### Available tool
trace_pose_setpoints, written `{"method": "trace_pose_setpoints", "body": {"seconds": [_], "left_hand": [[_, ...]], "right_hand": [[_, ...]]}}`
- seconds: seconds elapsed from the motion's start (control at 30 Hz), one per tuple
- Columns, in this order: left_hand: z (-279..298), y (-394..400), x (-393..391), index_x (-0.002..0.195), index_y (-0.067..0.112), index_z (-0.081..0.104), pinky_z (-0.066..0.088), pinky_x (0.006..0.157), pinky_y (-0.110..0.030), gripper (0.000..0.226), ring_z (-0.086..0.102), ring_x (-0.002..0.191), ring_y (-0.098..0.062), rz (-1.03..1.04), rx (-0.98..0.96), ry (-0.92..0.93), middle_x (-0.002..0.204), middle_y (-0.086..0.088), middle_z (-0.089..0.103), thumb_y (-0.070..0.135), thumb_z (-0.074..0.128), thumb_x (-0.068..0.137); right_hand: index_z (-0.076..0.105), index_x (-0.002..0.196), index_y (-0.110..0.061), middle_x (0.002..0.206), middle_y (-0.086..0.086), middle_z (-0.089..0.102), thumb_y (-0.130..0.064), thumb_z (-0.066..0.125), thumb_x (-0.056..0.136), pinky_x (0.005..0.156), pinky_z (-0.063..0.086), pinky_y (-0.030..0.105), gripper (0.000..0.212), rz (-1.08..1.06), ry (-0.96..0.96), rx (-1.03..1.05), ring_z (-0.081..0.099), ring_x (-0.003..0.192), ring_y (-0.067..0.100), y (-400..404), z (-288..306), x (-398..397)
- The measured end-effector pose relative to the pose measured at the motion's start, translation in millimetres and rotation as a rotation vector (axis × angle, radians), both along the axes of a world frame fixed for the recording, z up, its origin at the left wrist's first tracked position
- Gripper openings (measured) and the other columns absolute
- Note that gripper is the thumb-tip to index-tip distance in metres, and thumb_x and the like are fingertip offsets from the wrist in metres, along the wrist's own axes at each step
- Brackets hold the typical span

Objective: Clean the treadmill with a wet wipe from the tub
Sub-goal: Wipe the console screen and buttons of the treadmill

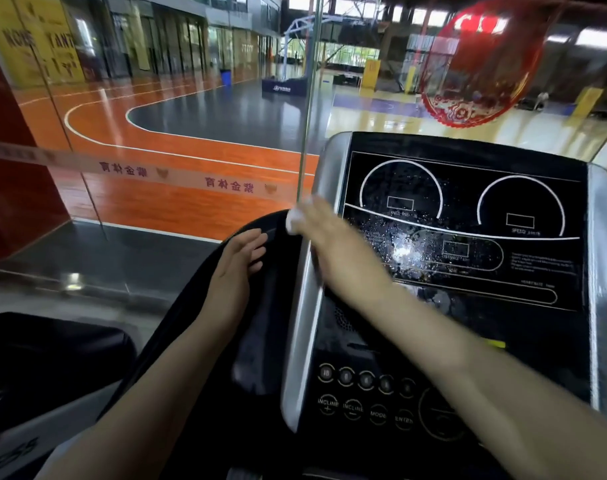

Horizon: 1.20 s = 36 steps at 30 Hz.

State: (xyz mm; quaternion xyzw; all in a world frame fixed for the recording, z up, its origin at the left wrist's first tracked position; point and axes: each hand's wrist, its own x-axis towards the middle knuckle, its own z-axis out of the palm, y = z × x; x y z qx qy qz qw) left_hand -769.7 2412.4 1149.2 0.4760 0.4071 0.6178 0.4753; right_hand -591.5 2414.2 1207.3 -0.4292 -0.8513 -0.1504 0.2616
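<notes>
Right hand [324,230] pressing wet wipe [292,221] on treadmill console [468,258] edge, left hand [239,258] flat on handrail [260,306]

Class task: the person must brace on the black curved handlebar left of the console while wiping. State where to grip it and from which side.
Grip the black handlebar on its upper curve, coming from above and the left, where the left hand already rests. The bar arcs up beside the silver console edge, so the right hand and wipe stay unobstructed.
</notes>
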Motion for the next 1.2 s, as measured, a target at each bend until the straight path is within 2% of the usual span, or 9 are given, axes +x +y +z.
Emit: {"method": "trace_pose_setpoints", "body": {"seconds": [0.13,0.2,0.3,0.43,0.67,0.77,0.93,1.0,1.2], "left_hand": [[-19.2,3.6,6.9,0.122,0.032,0.06,0.044,0.103,-0.027,0.031,0.059,0.123,-0.008,-0.119,0.001,0.079,0.129,0.008,0.065,0.023,0.036,0.103],[-28.4,6.2,9.4,0.122,0.03,0.061,0.043,0.106,-0.029,0.037,0.059,0.125,-0.012,-0.215,-0.035,0.129,0.127,0.008,0.067,0.022,0.028,0.106],[-34.1,3.9,4.5,0.123,0.023,0.065,0.042,0.109,-0.034,0.037,0.059,0.125,-0.019,-0.278,-0.043,0.168,0.126,0.001,0.069,0.026,0.035,0.102],[-29.9,-8.0,-10.2,0.121,0.024,0.064,0.041,0.111,-0.034,0.033,0.061,0.12,-0.012,-0.163,-0.012,0.166,0.125,0.002,0.068,0.029,0.036,0.103],[-47.2,-28.6,-32.4,0.117,0.021,0.064,0.04,0.112,-0.033,0.03,0.059,0.12,-0.014,-0.132,0.039,0.236,0.125,-0.004,0.067,0.023,0.038,0.103],[-51.9,-35.7,-39.8,0.118,0.022,0.064,0.039,0.113,-0.035,0.034,0.059,0.122,-0.014,-0.121,0.014,0.239,0.125,-0.004,0.067,0.03,0.037,0.099],[-50.1,-48.3,-49.2,0.119,0.022,0.065,0.041,0.111,-0.035,0.035,0.059,0.121,-0.013,-0.107,-0.003,0.213,0.125,0.0,0.067,0.031,0.039,0.098],[-51.8,-52.9,-52.5,0.12,0.022,0.065,0.042,0.111,-0.035,0.033,0.059,0.121,-0.012,-0.118,-0.008,0.211,0.125,0.004,0.067,0.029,0.039,0.101],[-57.7,-55.0,-58.8,0.119,0.024,0.066,0.044,0.107,-0.035,0.035,0.06,0.119,-0.012,-0.115,-0.052,0.197,0.124,0.005,0.067,0.034,0.04,0.098]], "right_hand": [[0.06,0.13,-0.005,0.144,0.012,0.052,-0.01,0.049,0.095,0.116,0.03,0.04,0.037,0.252,-0.251,-0.138,0.035,0.141,0.027,-87.8,-88.4,3.6],[0.062,0.128,-0.008,0.138,0.011,0.057,-0.011,0.051,0.095,0.113,0.036,0.039,0.035,0.3,-0.377,-0.199,0.045,0.135,0.027,-85.5,-82.9,9.1],[0.063,0.122,-0.012,0.123,0.011,0.063,-0.015,0.038,0.097,0.097,0.044,0.036,0.035,0.068,-0.358,-0.138,0.057,0.118,0.031,-45.1,-26.2,9.5],[0.061,0.126,-0.006,0.141,0.016,0.053,-0.014,0.029,0.08,0.116,0.029,0.045,0.056,-0.075,-0.333,-0.06,0.044,0.135,0.035,-6.1,-1.2,3.5],[0.07,0.081,-0.02,0.08,-0.001,0.066,-0.023,0.058,0.081,0.113,0.026,0.037,0.013,0.239,-0.782,-0.345,0.062,0.087,0.024,-101.3,-109.7,-27.7],[0.071,0.067,-0.022,0.066,-0.002,0.069,-0.033,0.067,0.072,0.097,0.042,0.037,0.013,0.137,-0.951,-0.286,0.065,0.068,0.02,-73.2,-76.8,-43.9],[0.067,0.114,-0.016,0.127,0.009,0.064,-0.02,0.043,0.093,0.115,0.024,0.039,0.032,-0.387,-0.846,-0.143,0.057,0.119,0.022,16.5,52.1,-63.1],[0.063,0.121,-0.014,0.133,0.01,0.059,-0.017,0.044,0.092,0.118,0.021,0.04,0.035,-0.517,-0.839,-0.186,0.052,0.125,0.024,31.4,72.5,-67.9],[0.067,0.113,-0.015,0.116,0.007,0.068,-0.019,0.044,0.094,0.097,0.035,0.035,0.03,-0.164,-0.996,-0.222,0.061,0.109,0.023,-51.5,-16.2,-66.4]]}}
